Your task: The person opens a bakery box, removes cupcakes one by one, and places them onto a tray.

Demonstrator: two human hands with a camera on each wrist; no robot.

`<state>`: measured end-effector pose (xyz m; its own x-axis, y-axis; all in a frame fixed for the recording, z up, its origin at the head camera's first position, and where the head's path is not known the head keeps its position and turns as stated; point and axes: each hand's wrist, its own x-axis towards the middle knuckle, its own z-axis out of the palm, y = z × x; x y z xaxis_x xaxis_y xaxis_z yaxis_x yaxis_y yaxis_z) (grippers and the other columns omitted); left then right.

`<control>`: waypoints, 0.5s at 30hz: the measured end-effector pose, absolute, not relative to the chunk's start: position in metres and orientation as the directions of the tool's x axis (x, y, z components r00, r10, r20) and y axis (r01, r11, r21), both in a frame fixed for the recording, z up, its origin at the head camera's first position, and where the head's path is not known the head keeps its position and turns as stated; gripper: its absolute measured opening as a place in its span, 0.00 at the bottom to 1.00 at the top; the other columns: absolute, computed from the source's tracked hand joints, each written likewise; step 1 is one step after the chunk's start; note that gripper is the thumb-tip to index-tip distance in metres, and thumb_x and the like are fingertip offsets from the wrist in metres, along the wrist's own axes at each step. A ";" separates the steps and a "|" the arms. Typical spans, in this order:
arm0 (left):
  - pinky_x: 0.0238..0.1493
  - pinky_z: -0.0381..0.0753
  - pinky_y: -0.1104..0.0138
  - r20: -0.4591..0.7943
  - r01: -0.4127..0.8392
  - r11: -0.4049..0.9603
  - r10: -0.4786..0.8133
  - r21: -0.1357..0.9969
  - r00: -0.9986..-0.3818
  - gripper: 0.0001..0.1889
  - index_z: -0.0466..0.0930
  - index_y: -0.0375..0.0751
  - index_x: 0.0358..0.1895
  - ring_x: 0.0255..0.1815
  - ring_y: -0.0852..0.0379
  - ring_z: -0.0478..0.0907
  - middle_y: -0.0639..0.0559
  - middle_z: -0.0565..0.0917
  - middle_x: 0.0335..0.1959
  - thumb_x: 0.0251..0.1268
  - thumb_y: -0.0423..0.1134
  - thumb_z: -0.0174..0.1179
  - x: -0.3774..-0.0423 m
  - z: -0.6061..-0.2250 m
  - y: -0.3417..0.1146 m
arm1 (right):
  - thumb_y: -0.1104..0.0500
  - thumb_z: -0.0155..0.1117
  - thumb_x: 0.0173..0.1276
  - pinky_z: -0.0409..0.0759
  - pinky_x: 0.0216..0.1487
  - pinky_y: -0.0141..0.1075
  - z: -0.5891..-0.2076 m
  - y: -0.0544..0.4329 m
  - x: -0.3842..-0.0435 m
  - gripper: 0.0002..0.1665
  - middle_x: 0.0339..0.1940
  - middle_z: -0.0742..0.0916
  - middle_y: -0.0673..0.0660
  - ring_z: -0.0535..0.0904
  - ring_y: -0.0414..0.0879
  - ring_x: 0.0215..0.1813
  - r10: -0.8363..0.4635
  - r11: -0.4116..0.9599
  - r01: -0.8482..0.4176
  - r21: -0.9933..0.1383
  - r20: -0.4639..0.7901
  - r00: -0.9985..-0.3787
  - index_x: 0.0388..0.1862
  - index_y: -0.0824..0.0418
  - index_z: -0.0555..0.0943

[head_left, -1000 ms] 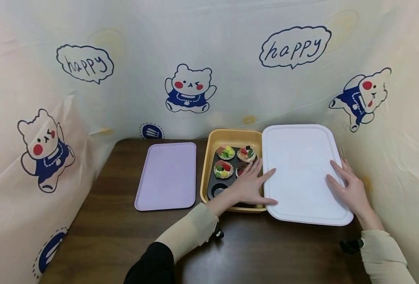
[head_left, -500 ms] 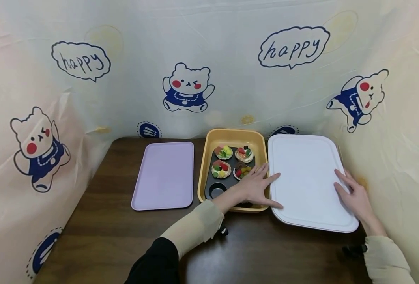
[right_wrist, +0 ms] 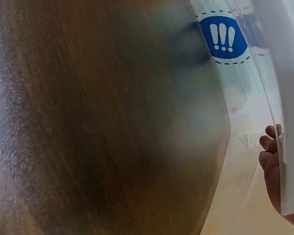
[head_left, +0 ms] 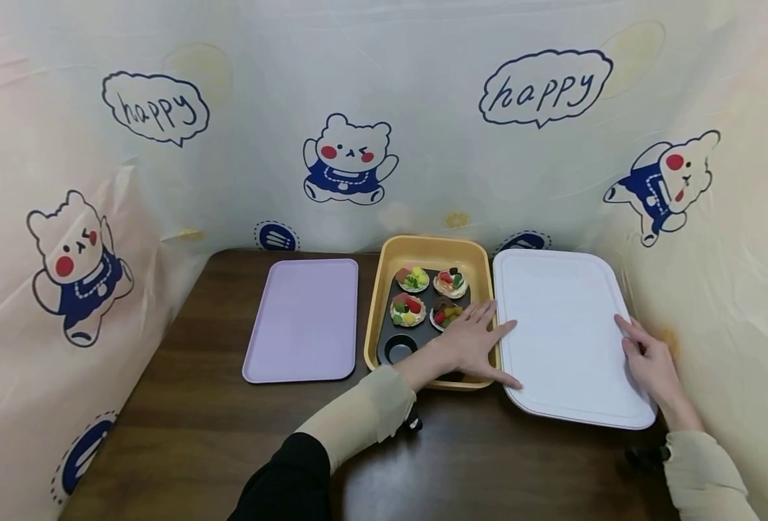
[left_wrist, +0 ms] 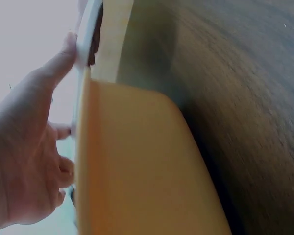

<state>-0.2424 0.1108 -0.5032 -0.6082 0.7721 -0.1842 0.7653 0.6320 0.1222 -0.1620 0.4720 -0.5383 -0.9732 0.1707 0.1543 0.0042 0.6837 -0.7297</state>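
Observation:
A large white rectangular lid (head_left: pixel 562 333) with rounded corners lies to the right of a yellow bin (head_left: pixel 432 250), its left edge along the bin's right rim. My right hand (head_left: pixel 651 362) grips the lid's right edge, with the thumb over it. In the right wrist view, the lid (right_wrist: pixel 291 112) stands raised above the tabletop. My left hand (head_left: pixel 468 347) is spread over the bin's right side, its thumb and index finger touching the lid's left edge. A dark muffin tin (head_left: pixel 416 346) in the bin holds several toy tarts (head_left: pixel 408 310); the left hand hides part of it.
A lilac tray (head_left: pixel 302 322) lies on the brown wooden table (head_left: pixel 208 434), left of the bin. A pale printed cloth (head_left: pixel 436 130) with bears and "happy" bubbles hangs along the back and sides.
The lid has shifted right and toward me, off the bin's right side, with both hands moving along. More of the tarts shows now. In the last half second little has moved.

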 end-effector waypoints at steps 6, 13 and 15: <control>0.95 0.40 0.51 -0.177 0.852 0.495 0.836 -0.171 -0.520 0.66 0.48 0.63 0.92 0.96 0.45 0.41 0.42 0.44 0.95 0.54 0.96 0.44 -0.209 -0.510 0.126 | 0.64 0.47 0.87 0.51 0.64 0.02 -0.547 0.472 -0.162 0.29 0.82 0.70 0.78 0.59 0.28 0.83 0.145 0.701 -0.056 -0.711 0.219 -0.965 0.81 0.75 0.69; 0.92 0.52 0.47 -0.114 0.848 0.387 0.884 -0.363 -0.453 0.51 0.65 0.71 0.85 0.87 0.47 0.65 0.55 0.74 0.82 0.63 0.92 0.44 -0.185 -0.533 0.134 | 0.64 0.44 0.88 0.48 0.64 0.04 -0.567 0.468 -0.164 0.30 0.81 0.72 0.78 0.62 0.57 0.86 0.143 0.743 -0.009 -0.669 0.171 -0.975 0.83 0.74 0.67; 0.91 0.54 0.45 -0.098 0.842 0.373 0.892 -0.391 -0.441 0.48 0.69 0.73 0.83 0.84 0.46 0.70 0.57 0.80 0.76 0.64 0.91 0.43 -0.186 -0.537 0.134 | 0.63 0.43 0.89 0.50 0.71 0.09 -0.571 0.467 -0.165 0.31 0.82 0.70 0.78 0.63 0.70 0.85 0.150 0.752 0.019 -0.659 0.143 -0.978 0.85 0.73 0.64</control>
<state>-0.1859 0.1342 -0.5371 -0.4408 0.8922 -0.0981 0.8415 0.3727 -0.3910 -0.1646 0.4673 -0.5706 -0.9782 0.1502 0.1431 0.0190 0.7517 -0.6592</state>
